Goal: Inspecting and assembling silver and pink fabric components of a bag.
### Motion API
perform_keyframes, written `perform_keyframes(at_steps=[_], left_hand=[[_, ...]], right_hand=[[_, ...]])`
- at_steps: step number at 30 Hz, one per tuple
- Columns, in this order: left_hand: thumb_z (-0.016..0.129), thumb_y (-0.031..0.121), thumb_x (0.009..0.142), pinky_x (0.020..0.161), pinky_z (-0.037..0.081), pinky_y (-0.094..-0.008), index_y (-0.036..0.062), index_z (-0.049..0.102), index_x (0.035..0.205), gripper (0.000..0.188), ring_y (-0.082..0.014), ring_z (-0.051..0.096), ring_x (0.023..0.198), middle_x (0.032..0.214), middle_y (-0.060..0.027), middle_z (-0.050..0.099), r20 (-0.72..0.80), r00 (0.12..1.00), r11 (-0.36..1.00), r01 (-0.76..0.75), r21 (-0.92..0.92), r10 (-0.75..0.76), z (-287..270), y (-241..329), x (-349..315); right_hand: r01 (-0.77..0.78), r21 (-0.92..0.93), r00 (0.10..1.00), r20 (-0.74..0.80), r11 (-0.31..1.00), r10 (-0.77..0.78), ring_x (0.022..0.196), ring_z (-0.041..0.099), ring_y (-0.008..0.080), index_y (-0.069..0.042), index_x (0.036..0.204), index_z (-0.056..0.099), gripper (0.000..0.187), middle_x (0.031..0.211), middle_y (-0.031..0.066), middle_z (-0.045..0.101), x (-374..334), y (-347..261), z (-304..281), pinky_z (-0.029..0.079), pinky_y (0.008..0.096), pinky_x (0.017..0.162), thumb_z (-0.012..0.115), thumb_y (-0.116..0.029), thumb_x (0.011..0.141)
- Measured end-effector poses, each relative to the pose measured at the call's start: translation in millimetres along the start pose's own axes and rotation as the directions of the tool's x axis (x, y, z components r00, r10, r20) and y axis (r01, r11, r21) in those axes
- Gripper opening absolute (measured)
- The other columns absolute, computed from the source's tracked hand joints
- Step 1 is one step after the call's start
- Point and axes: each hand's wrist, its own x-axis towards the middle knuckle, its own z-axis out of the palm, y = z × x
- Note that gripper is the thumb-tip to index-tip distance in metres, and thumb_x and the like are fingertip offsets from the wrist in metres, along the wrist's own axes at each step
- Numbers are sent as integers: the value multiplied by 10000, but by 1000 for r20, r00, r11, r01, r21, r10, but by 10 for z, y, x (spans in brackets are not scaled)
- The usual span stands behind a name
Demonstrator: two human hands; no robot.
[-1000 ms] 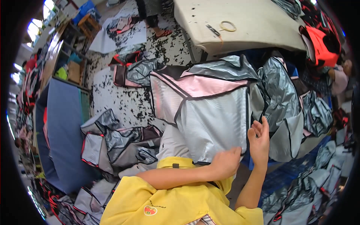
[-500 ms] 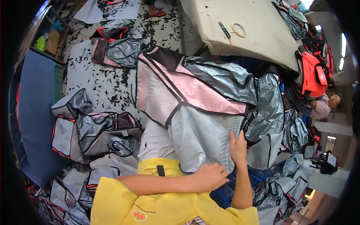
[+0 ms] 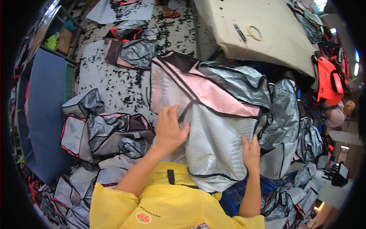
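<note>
A silver, pink and black-bound fabric bag piece (image 3: 219, 143) is draping with the wearer's yellow cloth shirt (image 3: 171, 206) at its near end. It is looking light, floppy and slick; its firmer black binding is probably offering the best hold. The hands are standing apart: the left hand (image 3: 170, 129) is spreading open at its left edge, the right hand (image 3: 251, 152) is resting at its right edge, pinch unclear. Crumpled silver linings (image 3: 282, 110) are crowding its right; the cream cloth-covered worktop's (image 3: 263, 47) edge is curving beyond it; pale, scrap-strewn floor (image 3: 131, 82) is opening leftward.
</note>
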Motion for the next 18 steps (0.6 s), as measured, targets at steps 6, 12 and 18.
perform_keyframes(at_steps=[6,12,18], left_hand=[[689,61,911,840,500,-488,6,621,1185,287,-431,597,996,1099,-216,580,-136,975,985,169,-46,-174,382,-333,-213],[665,12,939,700,473,-486,-2,654,997,61,-436,606,825,904,-191,603,-258,964,988,31,-152,-70,-592,422,303],[595,-93,894,648,451,-413,-26,605,943,83,-368,559,721,828,-158,546,-154,987,942,-100,-321,52,-1178,1233,267]], right_hand=[[50,265,996,58,963,-68,952,658,189,59,1188,638,322,1073,120,744,52,-260,-115,509,333,885,598,-245,1091],[70,436,997,-3,897,-76,959,591,95,48,1260,628,275,1083,33,706,-186,-1025,-994,487,280,883,590,-150,1074],[250,453,955,-264,856,-139,1287,574,209,130,1493,461,561,1401,177,611,-1104,-1404,-1887,387,314,1141,530,-59,969]])
